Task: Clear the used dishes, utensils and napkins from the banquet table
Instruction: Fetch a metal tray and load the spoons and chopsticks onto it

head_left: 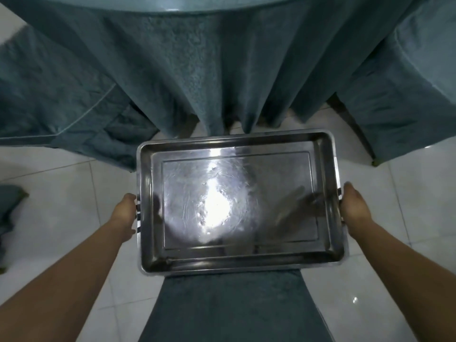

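Observation:
A rectangular steel tray (145, 218) with nothing in it is in the middle of the view, over a teal-covered seat (234, 307). My left hand (124, 213) grips the tray's left edge. My right hand (354, 206) grips its right edge. The fingers of both hands are hidden under the rim. The banquet table (222, 3) is at the top, draped in a teal cloth (222, 70) that hangs to the floor. No dishes, utensils or napkins are in view.
Teal-covered chairs stand at the left (49, 95) and the right (407, 82) of the table. White glossy floor tiles (61, 193) surround the seat. Another bit of teal fabric (8, 211) lies at the far left edge.

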The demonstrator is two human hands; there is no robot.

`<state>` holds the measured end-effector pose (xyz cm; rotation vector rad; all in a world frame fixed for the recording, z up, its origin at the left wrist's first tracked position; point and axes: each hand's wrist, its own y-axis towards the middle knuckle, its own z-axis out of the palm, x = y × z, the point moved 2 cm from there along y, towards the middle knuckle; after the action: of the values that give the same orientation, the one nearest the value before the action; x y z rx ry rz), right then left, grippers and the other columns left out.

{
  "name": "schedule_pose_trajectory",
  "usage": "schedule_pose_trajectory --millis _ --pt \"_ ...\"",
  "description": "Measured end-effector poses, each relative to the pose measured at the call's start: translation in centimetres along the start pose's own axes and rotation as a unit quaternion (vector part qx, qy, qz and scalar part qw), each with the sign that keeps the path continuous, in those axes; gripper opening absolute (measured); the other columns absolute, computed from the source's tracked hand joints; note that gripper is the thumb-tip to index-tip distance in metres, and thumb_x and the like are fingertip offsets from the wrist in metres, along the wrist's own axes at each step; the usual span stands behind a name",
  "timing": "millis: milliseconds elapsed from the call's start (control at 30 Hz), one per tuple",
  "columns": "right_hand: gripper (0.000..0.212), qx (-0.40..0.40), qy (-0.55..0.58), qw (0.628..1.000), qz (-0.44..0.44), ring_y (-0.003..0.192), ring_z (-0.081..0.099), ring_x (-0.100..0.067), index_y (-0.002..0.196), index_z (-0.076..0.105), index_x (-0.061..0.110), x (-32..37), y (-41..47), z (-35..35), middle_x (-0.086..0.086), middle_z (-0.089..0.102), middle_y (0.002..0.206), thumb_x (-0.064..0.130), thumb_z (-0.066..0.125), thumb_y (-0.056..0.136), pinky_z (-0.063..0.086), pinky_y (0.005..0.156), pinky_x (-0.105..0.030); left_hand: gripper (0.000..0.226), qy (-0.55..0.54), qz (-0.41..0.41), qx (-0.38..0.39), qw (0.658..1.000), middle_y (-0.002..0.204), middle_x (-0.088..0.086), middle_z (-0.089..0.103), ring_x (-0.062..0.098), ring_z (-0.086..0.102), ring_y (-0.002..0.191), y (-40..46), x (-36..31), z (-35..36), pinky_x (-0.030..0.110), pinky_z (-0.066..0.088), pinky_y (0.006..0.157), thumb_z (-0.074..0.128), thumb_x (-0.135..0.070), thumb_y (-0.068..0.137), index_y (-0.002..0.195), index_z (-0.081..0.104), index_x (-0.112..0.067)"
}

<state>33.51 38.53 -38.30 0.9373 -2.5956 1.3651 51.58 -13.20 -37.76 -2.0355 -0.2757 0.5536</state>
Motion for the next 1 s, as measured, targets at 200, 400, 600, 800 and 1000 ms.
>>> schedule_pose_trajectory --millis 200,400,600,800,1000 --pt "0.081 0.031 0.08 0.993 0.087 0.097 0.059 -0.032 0.132 0.054 0.026 0.1 1.2 0.1 -0.013 0.063 0.115 0.08 0.016 0.086 0.043 0.099 -0.052 0.037 -0.021 -0.022 0.032 0.999 0.09 0.007 0.058 0.025 0.05 0.084 1.4 -0.5 -0.3 0.046 0.04 0.08 0.032 -0.042 0.086 0.1 0.06 -0.022" --pt "0.083 0.058 0.077 0.989 0.111 0.099 0.06 -0.035 0.117 0.057 0.019 0.8 0.9 0.4 -0.015 0.064 0.106 0.083 0.015 0.084 0.04 0.105 -0.056 0.044 -0.009 -0.029 0.038 0.999 0.098 0.009 0.062 0.028 0.055 0.09 1.1 -1.0 -1.3 0.05 0.044 0.079 0.032 -0.043 0.084 0.107 0.062 -0.021" --pt "0.077 0.071 0.102 0.984 0.127 0.083 0.061 -0.032 0.097 0.059 0.016 2.0 -3.8 -0.2 -0.017 0.063 0.093 0.081 0.018 0.086 0.046 0.063 -0.04 0.048 -0.009 -0.032 0.05 0.998 0.099 0.009 0.062 0.026 0.054 0.09 -1.3 -1.4 -4.5 0.052 0.043 0.079 0.032 -0.051 0.084 0.108 0.062 -0.022" --pt "0.075 0.072 0.135 0.979 0.139 0.086 0.059 -0.032 0.099 0.057 0.017 3.3 -12.6 -0.5 -0.019 0.062 0.103 0.079 0.016 0.088 0.043 0.057 -0.039 0.051 -0.005 -0.023 0.068 0.997 0.102 0.01 0.062 0.026 0.055 0.095 -3.7 -3.5 -10.9 0.054 0.043 0.082 0.031 -0.056 0.085 0.107 0.063 -0.023" --pt "0.075 0.044 0.179 0.974 0.132 0.088 0.058 -0.031 0.111 0.059 0.014 5.8 -25.9 -1.2 -0.02 0.061 0.112 0.073 0.017 0.093 0.045 0.068 -0.043 0.054 0.039 0.025 0.097 0.994 0.092 0.007 0.061 0.023 0.053 0.087 -8.8 -9.3 -19.8 0.046 0.042 0.079 0.028 -0.063 0.086 0.087 0.063 -0.022"
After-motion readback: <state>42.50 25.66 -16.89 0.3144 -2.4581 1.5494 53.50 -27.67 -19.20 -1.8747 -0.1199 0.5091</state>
